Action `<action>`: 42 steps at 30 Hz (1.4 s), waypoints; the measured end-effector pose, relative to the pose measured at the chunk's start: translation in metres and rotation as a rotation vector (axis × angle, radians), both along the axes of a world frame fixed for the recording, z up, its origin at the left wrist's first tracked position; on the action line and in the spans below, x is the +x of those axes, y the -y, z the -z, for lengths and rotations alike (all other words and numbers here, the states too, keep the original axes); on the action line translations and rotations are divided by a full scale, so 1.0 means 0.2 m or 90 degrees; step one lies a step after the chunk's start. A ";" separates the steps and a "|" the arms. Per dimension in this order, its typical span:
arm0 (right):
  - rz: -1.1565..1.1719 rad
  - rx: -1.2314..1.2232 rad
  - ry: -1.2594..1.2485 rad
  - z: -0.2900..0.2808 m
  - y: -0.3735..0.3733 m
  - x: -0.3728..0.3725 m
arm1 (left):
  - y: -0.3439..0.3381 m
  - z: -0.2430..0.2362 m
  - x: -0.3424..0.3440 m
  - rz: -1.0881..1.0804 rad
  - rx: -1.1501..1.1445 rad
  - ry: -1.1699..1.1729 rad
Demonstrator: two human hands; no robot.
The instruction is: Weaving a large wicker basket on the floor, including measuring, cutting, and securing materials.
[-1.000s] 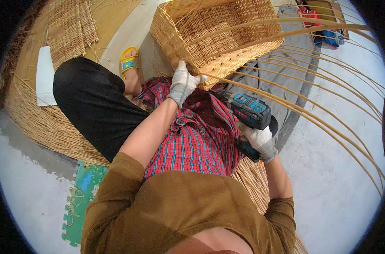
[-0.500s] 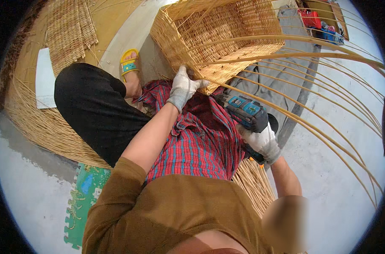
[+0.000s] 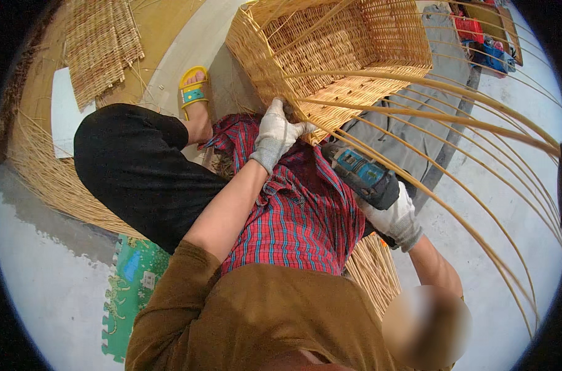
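A woven wicker basket [image 3: 256, 68] lies tilted before me, its opening facing up and away. My gloved left hand [image 3: 278, 133] grips the basket's near corner, with the thumb pointing right along the rim. In my gloved right hand [image 3: 395, 216] is a blue and black cordless drill [image 3: 364, 175], its nose close to that same corner. Whether the drill's tip touches the basket is hidden. Long loose wicker rods [image 3: 441, 170] fan out from the basket's edge to the right, passing over the drill. A red checked cloth [image 3: 293, 216] covers my lap.
A woven wicker panel [image 3: 101, 49] and a white sheet [image 3: 64, 114] lie at the left, beside a large bundle of rods [image 3: 64, 198]. A green foam mat [image 3: 129, 290] is at lower left. Grey cloth [image 3: 445, 80] lies under the basket; red and blue items [image 3: 494, 55] stand far right.
The basket, both hands and the drill have shifted slightly right and downward in the picture, along with the surroundings. Each hand keeps its hold.
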State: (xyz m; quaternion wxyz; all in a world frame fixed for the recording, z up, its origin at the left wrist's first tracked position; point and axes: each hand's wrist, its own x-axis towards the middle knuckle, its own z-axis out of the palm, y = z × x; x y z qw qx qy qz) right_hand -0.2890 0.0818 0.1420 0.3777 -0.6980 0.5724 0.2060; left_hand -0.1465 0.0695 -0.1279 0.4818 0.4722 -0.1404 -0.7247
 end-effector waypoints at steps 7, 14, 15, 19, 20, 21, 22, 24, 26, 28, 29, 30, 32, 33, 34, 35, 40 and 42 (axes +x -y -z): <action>-0.008 -0.033 0.033 0.03 -0.02 -0.01 | -0.01 -0.01 0.01 0.005 0.004 0.044; 0.013 -0.035 0.082 0.07 -0.01 -0.07 | -0.01 0.04 -0.01 -0.042 0.012 -0.090; 0.030 -0.017 0.074 0.07 -0.01 -0.08 | -0.01 0.04 -0.01 -0.086 0.083 -0.205; -0.050 -0.075 0.100 0.12 0.00 -0.08 | -0.01 0.04 -0.01 -0.040 0.044 -0.134; -0.007 -0.070 0.077 0.11 0.00 -0.07 | 0.00 0.04 -0.01 -0.101 0.096 -0.297; 0.040 -0.050 0.008 0.09 0.01 -0.07 | 0.01 0.05 -0.01 -0.129 0.134 -0.354; 0.025 -0.034 0.050 0.07 0.04 -0.05 | 0.02 0.05 -0.01 -0.127 0.074 -0.292; 0.074 -0.041 0.044 -0.07 0.03 -0.05 | 0.02 0.07 -0.01 0.017 -0.031 0.058; -0.065 -0.183 0.126 -0.21 0.01 -0.07 | 0.01 0.09 -0.01 -0.101 0.098 -0.226; 0.056 -0.099 0.120 -0.42 -0.06 -0.14 | -0.02 0.10 -0.03 -0.001 -0.047 0.023; 0.018 -0.161 0.120 -0.45 -0.11 -0.17 | -0.03 0.11 -0.04 0.004 -0.060 0.030; 0.059 -0.162 0.164 -0.48 -0.17 -0.22 | -0.02 0.13 -0.04 -0.076 0.041 -0.087; 0.177 -0.164 0.220 -0.42 -0.34 -0.28 | 0.01 0.17 -0.08 -0.086 0.054 -0.142; 0.209 -0.159 0.223 -0.38 -0.44 -0.31 | 0.02 0.18 -0.11 -0.090 0.061 -0.169; 0.260 -0.155 0.235 -0.33 -0.53 -0.34 | 0.02 0.19 -0.16 -0.046 -0.014 0.023; 0.246 -0.206 0.276 -0.26 -0.60 -0.37 | 0.01 0.19 -0.23 -0.033 -0.060 0.158; 0.682 -0.121 0.436 -0.02 -0.89 -0.42 | 0.03 0.04 -0.61 0.362 -0.083 -0.017; 0.736 -0.146 0.462 0.00 -0.93 -0.43 | 0.08 -0.04 -0.60 0.270 -0.379 0.274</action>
